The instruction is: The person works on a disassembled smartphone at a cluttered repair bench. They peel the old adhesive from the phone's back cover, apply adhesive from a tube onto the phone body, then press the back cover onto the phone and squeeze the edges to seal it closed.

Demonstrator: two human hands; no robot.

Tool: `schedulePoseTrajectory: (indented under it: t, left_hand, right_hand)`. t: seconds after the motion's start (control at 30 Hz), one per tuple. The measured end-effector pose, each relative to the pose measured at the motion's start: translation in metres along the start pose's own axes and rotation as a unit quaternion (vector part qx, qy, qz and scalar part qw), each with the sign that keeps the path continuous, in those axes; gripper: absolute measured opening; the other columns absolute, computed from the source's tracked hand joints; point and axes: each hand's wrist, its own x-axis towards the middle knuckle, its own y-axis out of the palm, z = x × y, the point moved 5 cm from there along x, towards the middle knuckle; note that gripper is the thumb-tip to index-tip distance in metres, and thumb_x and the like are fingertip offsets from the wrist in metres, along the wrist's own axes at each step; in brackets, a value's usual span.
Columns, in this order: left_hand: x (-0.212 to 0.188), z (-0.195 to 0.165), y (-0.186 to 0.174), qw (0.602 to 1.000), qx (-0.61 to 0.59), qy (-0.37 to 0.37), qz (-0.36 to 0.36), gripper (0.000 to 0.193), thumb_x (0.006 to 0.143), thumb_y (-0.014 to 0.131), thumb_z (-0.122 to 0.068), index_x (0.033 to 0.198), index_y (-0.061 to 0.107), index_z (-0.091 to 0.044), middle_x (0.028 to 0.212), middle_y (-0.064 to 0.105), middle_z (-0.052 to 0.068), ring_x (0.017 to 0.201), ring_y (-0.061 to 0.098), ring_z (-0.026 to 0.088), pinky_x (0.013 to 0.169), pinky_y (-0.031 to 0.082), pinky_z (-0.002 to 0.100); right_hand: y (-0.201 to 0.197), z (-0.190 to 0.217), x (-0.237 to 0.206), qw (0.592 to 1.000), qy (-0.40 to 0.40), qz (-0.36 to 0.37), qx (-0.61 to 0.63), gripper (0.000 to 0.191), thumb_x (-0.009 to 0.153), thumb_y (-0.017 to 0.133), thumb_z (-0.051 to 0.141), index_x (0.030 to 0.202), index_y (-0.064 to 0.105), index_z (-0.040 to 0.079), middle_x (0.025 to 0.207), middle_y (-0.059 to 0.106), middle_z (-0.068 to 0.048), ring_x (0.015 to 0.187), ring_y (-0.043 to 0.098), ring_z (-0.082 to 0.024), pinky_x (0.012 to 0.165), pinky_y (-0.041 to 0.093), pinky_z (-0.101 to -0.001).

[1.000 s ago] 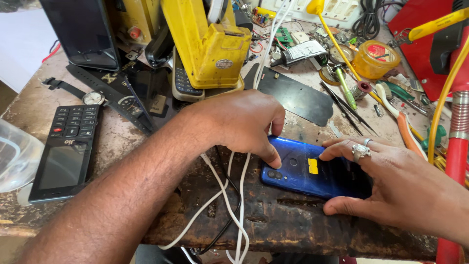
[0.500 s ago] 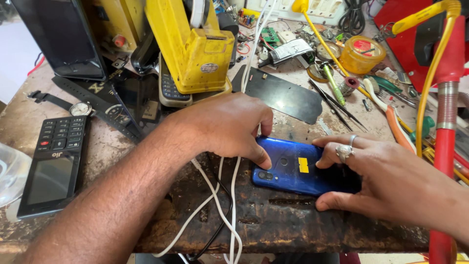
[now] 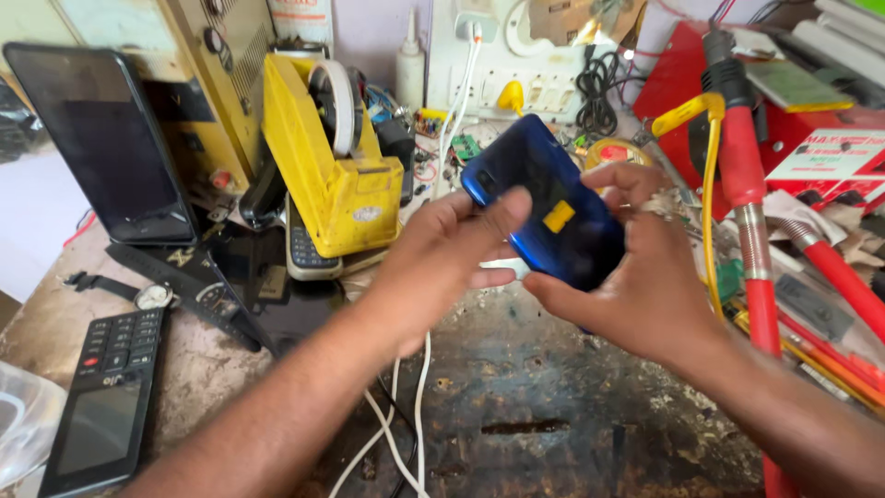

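Note:
Both of my hands hold a blue smartphone (image 3: pixel 544 207) up above the workbench, its glossy back facing me with a small yellow sticker on it. My left hand (image 3: pixel 452 254) grips its left edge, thumb pressed on the back near the top corner. My right hand (image 3: pixel 627 277) cups the phone's lower right side from below, fingers curled round the far edge. The phone's screen side is hidden.
A yellow tape dispenser (image 3: pixel 332 175) stands behind the hands. A black keypad phone (image 3: pixel 106 397) and a wristwatch (image 3: pixel 152 295) lie at the left, a dark tablet (image 3: pixel 101 143) leans at the back left. White cables (image 3: pixel 406 415) cross the worn bench (image 3: pixel 553 424). Red soldering tools (image 3: pixel 747 212) stand at the right.
The blue phone has been lifted off the bench and tilted upright between both hands. The view has swung up toward the back of the bench.

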Motion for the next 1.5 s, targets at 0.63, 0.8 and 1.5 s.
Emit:
schedulePoseTrajectory:
  t: [0.63,0.8,1.5]
  left_hand:
    - [0.021,-0.009,-0.025,0.981,0.107,0.156,0.039,0.023,0.1,0.06,-0.006,0.123,0.064,-0.006,0.095,0.075,-0.003,0.081,0.067,0.0,0.073,0.056,0.02]
    - [0.023,-0.003,-0.019,0.978,0.125,0.166,0.036,0.021,0.104,0.06,-0.007,0.124,0.065,-0.001,0.098,0.074,0.001,0.084,0.063,0.002,0.074,0.052,0.021]
    - [0.02,-0.002,-0.019,0.979,0.16,0.122,0.028,0.021,0.103,0.063,-0.016,0.119,0.069,-0.003,0.083,0.071,-0.001,0.069,0.056,0.003,0.06,0.045,0.023]
  right_hand:
    - [0.05,-0.067,0.04,0.83,0.197,0.134,0.504,0.028,0.099,0.066,0.016,0.125,0.07,0.004,0.103,0.074,-0.001,0.085,0.067,-0.008,0.07,0.057,-0.0265]
    - [0.044,-0.079,0.037,0.852,0.202,0.119,0.469,0.028,0.094,0.071,0.012,0.12,0.073,0.003,0.102,0.077,-0.005,0.084,0.07,-0.009,0.07,0.059,-0.0277]
    - [0.042,-0.079,0.031,0.802,0.208,0.147,0.541,0.029,0.093,0.071,0.01,0.119,0.071,-0.003,0.103,0.077,-0.011,0.085,0.074,-0.015,0.072,0.063,-0.0328]
